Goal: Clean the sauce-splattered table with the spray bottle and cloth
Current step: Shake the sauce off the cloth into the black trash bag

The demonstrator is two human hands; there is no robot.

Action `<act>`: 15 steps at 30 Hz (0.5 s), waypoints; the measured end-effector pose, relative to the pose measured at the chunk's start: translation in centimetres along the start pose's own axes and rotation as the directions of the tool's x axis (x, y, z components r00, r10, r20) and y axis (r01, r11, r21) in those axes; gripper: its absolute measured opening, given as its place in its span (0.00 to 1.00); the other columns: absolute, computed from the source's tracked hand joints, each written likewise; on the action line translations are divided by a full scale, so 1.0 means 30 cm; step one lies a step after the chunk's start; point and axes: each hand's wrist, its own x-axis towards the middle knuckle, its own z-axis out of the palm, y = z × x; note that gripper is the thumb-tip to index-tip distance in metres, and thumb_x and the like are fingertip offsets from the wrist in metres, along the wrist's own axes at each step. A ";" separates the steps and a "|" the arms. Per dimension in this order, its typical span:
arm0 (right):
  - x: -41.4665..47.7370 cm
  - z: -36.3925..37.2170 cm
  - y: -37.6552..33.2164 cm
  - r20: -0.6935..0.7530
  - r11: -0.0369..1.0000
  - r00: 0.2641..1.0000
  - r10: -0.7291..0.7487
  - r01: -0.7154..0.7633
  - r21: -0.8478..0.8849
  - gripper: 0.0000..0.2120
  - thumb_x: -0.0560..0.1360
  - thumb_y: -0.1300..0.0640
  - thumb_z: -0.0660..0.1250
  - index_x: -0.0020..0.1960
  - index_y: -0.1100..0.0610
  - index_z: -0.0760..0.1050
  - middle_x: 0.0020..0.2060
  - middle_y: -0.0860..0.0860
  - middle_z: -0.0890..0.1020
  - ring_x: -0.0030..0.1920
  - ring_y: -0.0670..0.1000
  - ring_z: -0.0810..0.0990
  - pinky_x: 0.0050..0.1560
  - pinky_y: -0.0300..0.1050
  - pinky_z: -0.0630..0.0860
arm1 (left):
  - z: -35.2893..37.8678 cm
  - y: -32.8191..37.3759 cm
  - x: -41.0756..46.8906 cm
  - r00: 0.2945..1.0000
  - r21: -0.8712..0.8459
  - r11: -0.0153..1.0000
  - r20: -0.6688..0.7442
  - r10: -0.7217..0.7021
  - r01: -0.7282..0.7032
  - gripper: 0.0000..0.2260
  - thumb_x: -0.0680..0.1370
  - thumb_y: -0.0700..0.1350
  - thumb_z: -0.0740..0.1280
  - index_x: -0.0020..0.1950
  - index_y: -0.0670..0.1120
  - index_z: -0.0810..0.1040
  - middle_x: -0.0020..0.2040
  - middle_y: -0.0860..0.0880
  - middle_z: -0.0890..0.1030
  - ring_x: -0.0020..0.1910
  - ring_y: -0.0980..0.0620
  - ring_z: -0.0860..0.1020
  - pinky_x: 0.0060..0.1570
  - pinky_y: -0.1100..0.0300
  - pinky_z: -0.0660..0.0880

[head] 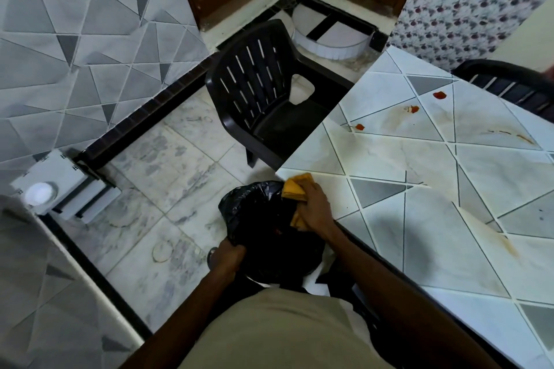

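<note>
The table [419,189] carries sauce spots [439,95] near its far edge. Off its near corner, the left hand [229,255] grips a black bin bag [263,219] open, probably to catch wipings. The right hand [314,207] clamps the orange cloth [295,190] there; no spray bottle shows.

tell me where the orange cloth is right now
In the head view, the orange cloth is bunched in the right hand at the table's near-left corner, just above the black bin bag.

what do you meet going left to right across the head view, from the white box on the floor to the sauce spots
white box → left hand → black bin bag → orange cloth in right hand → sauce blob near the table's edge → farthest sauce blob
</note>
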 end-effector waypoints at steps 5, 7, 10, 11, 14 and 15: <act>-0.031 -0.029 0.003 -0.147 0.965 0.989 0.022 0.017 0.263 0.26 0.74 0.72 0.63 0.71 0.62 0.72 0.62 0.64 0.78 0.63 0.62 0.76 0.62 0.37 0.67 | -0.017 0.044 -0.069 1.000 -0.021 1.000 -0.005 0.024 -0.024 0.21 0.72 0.47 0.65 0.64 0.44 0.77 0.45 0.44 0.82 0.37 0.45 0.80 0.34 0.60 0.75; -0.075 -0.058 0.033 -0.219 0.956 0.975 0.040 0.027 0.293 0.22 0.72 0.69 0.62 0.66 0.60 0.76 0.59 0.60 0.81 0.61 0.60 0.79 0.63 0.41 0.72 | -0.024 0.047 -0.072 0.999 -0.037 0.999 0.002 0.032 -0.032 0.17 0.74 0.43 0.65 0.63 0.42 0.77 0.44 0.43 0.81 0.35 0.46 0.78 0.33 0.61 0.73; -0.161 -0.115 0.103 -0.328 0.947 0.943 0.062 0.048 0.318 0.25 0.66 0.62 0.59 0.61 0.59 0.80 0.55 0.55 0.84 0.57 0.57 0.81 0.59 0.38 0.74 | -0.031 0.053 -0.071 0.999 -0.063 0.997 0.018 0.039 -0.038 0.17 0.73 0.41 0.65 0.61 0.41 0.78 0.43 0.43 0.81 0.36 0.45 0.78 0.35 0.59 0.73; -0.187 -0.136 0.131 -0.376 0.951 0.924 0.073 0.049 0.306 0.25 0.67 0.62 0.60 0.62 0.59 0.80 0.56 0.55 0.83 0.58 0.57 0.80 0.62 0.43 0.74 | -0.035 0.059 -0.075 0.999 -0.072 0.997 0.022 0.036 -0.035 0.17 0.72 0.41 0.65 0.60 0.42 0.78 0.43 0.43 0.81 0.37 0.45 0.78 0.36 0.58 0.75; -0.268 -0.216 0.210 -0.529 0.982 0.843 0.092 0.013 0.190 0.23 0.70 0.63 0.62 0.63 0.58 0.79 0.55 0.58 0.81 0.56 0.59 0.80 0.60 0.54 0.76 | -0.041 0.072 -0.073 0.999 -0.080 0.996 0.031 0.039 -0.036 0.23 0.62 0.45 0.63 0.57 0.44 0.77 0.43 0.41 0.81 0.40 0.43 0.80 0.41 0.51 0.79; -0.290 -0.250 0.235 -0.562 0.991 0.820 0.104 -0.039 0.127 0.22 0.71 0.63 0.62 0.64 0.57 0.79 0.53 0.59 0.80 0.54 0.60 0.79 0.57 0.53 0.75 | -0.041 0.074 -0.069 0.999 -0.072 0.997 0.033 0.043 -0.041 0.25 0.61 0.45 0.62 0.58 0.45 0.76 0.44 0.42 0.80 0.42 0.42 0.80 0.44 0.49 0.80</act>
